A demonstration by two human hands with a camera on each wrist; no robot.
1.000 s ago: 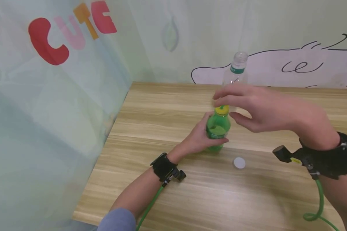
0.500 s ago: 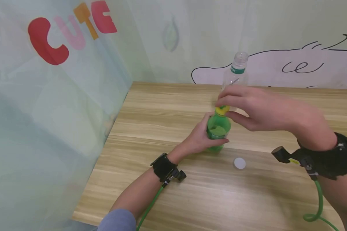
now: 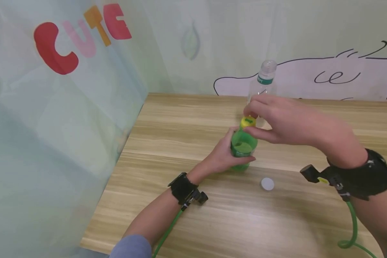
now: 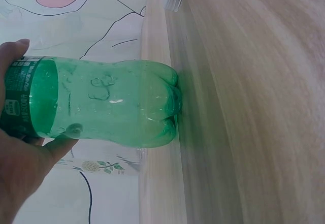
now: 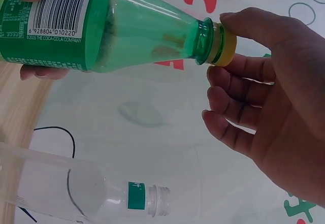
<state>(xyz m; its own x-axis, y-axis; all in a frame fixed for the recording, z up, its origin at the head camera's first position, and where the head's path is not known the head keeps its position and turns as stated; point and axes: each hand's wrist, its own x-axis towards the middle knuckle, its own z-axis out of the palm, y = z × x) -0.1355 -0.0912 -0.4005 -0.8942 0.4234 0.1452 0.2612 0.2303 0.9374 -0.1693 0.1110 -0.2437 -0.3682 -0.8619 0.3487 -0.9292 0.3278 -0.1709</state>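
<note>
A green soda bottle (image 3: 243, 143) stands upright on the wooden table, its base touching the surface in the left wrist view. My left hand (image 3: 221, 154) grips it around the label. On its neck sits a yellow cap (image 3: 248, 121), which my right hand (image 3: 293, 120) pinches between thumb and index finger. In the right wrist view the thumb lies on one side of the yellow cap (image 5: 227, 45), and the other fingers are bent near it, below the index finger. The cap is on the neck; how tightly, I cannot tell.
Behind the right hand stands a clear bottle (image 3: 266, 77) without a cap, its lower part partly hidden. A round white cap (image 3: 267, 184) lies on the table (image 3: 167, 118) in front of the green bottle. Printed cloth walls (image 3: 187, 71) rise at the back and left.
The right fingers have closed in on the yellow cap, and the thumb has swung left across its near side. The left hand and green bottle have stayed in place.
</note>
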